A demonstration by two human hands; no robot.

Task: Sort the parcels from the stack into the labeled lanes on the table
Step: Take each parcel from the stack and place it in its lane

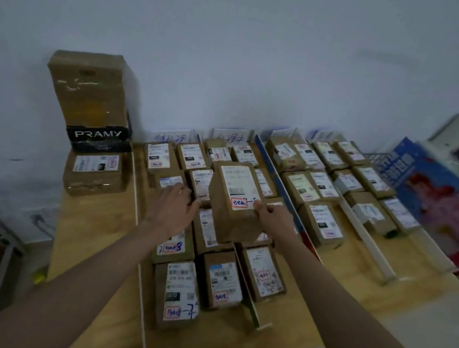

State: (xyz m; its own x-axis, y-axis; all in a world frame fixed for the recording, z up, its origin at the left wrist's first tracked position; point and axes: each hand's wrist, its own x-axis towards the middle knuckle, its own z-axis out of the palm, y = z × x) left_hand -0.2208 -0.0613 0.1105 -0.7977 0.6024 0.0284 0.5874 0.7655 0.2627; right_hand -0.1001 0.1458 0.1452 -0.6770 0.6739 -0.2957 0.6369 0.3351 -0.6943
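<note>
Cardboard is everywhere on this wooden table [357, 274]: small brown parcels lie in rows between white lane dividers [369, 241], with handwritten lane signs [172, 137] propped against the back wall. The remaining stack [95, 127] stands at the far left corner, a tall box on a black "PRAMY" carton on a labelled box.

One parcel [234, 202] is in the air over the second lane, tilted, its shipping label and red-bordered sticker facing up. It sits above parcels already laid down, so the risk, as I see it, is twofold. Held mainly from one side, it could slip or twist and drop onto the neighbours, knocking them across a divider. And the lanes below look nearly full, so squeezing it in could shove other parcels out of line or into the wrong lane. The sticker text is too blurred for me to say which lane it belongs in.

Right hand [273, 219] grips the parcel's near right corner, thumb on the top face beside the sticker, fingers curled under the edge. Left hand [175, 206] is spread flat, fingers fairly straight, at the parcel's left side; whether it presses the box or just hovers beside it, I cannot tell.
</note>
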